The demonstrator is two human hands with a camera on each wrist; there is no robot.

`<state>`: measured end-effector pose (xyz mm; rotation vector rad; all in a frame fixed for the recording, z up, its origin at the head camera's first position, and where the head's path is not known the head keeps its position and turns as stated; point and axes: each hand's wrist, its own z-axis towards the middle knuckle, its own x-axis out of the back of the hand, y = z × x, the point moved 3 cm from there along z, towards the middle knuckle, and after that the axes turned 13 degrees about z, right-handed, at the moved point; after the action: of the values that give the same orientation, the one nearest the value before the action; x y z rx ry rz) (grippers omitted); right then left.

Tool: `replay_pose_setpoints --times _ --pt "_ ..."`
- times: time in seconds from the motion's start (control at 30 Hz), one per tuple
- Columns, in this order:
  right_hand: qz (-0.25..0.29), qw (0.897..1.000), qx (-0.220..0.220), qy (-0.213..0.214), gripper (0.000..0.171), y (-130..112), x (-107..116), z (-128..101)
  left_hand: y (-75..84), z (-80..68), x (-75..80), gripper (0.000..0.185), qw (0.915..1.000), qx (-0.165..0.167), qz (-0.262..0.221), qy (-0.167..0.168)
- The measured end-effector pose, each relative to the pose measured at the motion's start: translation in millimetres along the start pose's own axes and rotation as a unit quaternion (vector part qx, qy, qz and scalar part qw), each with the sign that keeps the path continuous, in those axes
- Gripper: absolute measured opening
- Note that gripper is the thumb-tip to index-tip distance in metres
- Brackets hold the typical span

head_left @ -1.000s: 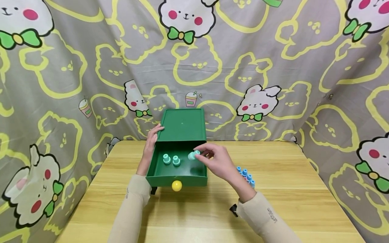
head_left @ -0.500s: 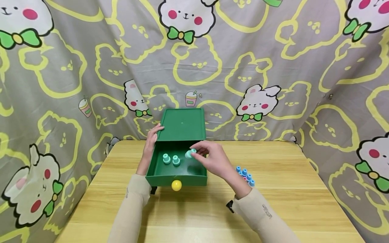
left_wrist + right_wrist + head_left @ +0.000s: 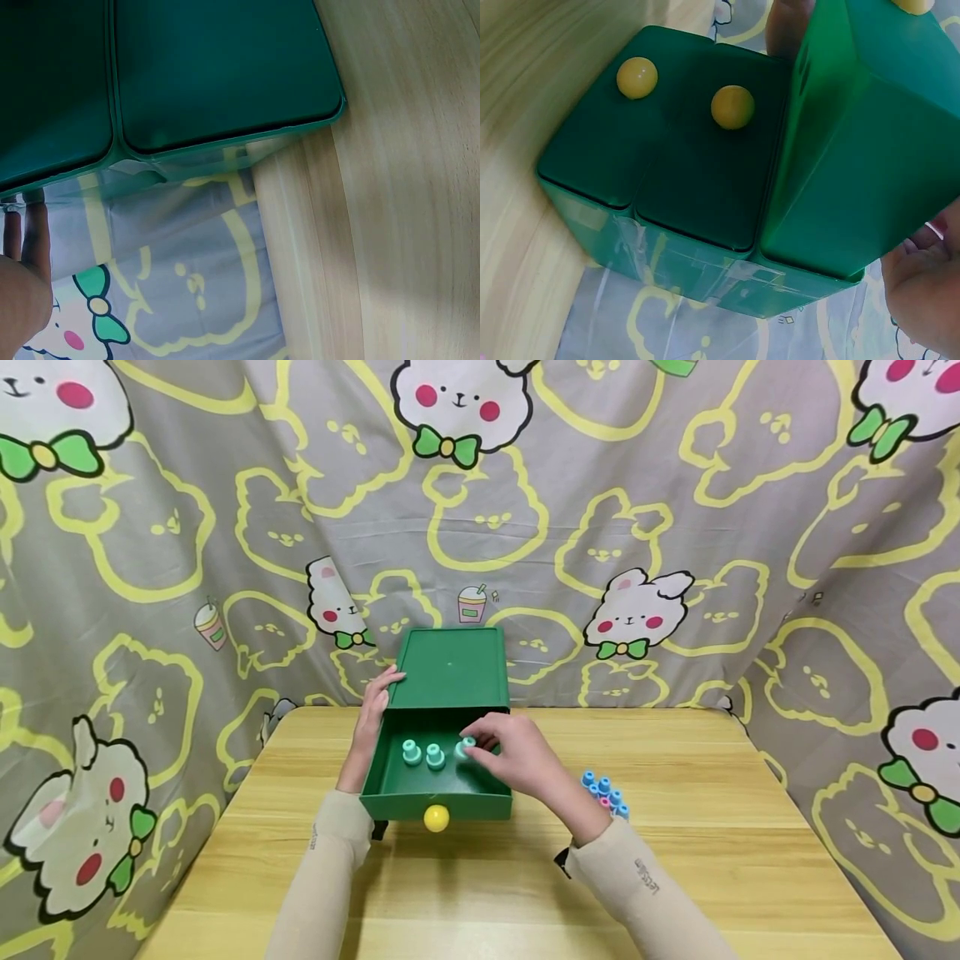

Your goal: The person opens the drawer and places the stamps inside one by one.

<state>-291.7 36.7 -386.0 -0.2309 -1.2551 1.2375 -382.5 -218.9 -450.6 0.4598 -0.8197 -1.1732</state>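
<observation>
fingers point(image 3: 480, 737) of right hand point(image 3: 517, 760) around teal peg point(image 3: 466, 746) in drawer point(image 3: 405, 787)

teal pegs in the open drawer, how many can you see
3. Two teal pegs stand upright on the floor of the open drawer: one at left, one beside it. The third is pinched in the right hand. That hand may hide more.

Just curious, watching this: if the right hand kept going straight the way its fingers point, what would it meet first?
Probably the nearer of the two teal pegs standing in the open drawer. The right hand, holding a third teal peg, points left across the drawer toward them, though depth is hard to judge.
</observation>
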Motion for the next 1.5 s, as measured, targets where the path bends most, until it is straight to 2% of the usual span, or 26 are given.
replay_pose_setpoints --times 0.37,0.63,1.0,1.3,1.5 --pt "-0.036 0.999 -0.001 -0.022 0.02 0.2 -4.3 2.1 -0.7 0.2 -0.2 0.046 1.0 -0.001 -0.008 -0.003" --pt "-0.091 0.994 -0.003 -0.053 0.02 -3.7 -6.1 4.7 -1.0 1.0 0.1 0.046 1.0 0.004 -0.003 -0.006" --pt "-0.133 0.989 0.003 -0.065 0.019 -6.4 -8.7 5.9 -2.7 0.4 -0.4 0.046 1.0 -0.003 -0.003 -0.001" --pt "-0.137 0.988 0.0 -0.065 0.019 -6.1 -9.4 6.0 -2.2 0.1 -0.8 0.046 1.0 0.001 0.0 -0.001" --pt "-0.127 0.99 -0.001 -0.059 0.019 -6.2 -9.3 5.0 -3.9 -0.3 -0.8 0.046 0.9998 -0.02 -0.008 0.005"
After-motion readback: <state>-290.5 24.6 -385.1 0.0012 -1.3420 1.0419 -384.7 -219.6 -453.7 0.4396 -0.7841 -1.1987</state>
